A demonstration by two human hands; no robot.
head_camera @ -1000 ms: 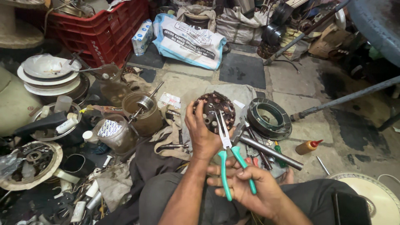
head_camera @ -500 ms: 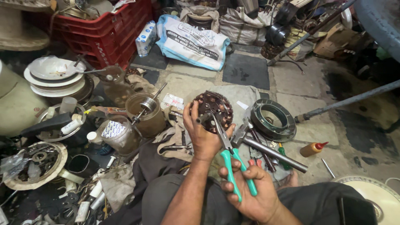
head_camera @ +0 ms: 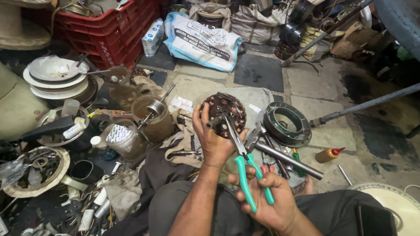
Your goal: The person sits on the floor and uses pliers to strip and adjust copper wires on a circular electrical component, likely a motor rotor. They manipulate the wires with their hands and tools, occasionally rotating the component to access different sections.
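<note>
Over the lap, above the cluttered floor [head_camera: 302,83], left hand [head_camera: 213,140] has its grip clamped on a round wound motor core [head_camera: 227,109], right hand [head_camera: 267,199] squeezing green-handled pliers [head_camera: 245,161], nose touching the core.

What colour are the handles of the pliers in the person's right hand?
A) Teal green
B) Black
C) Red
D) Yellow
A: the right hand grips pliers whose two handles are teal green, with the metal nose reaching up to the round wound motor part that the left hand holds.
</note>
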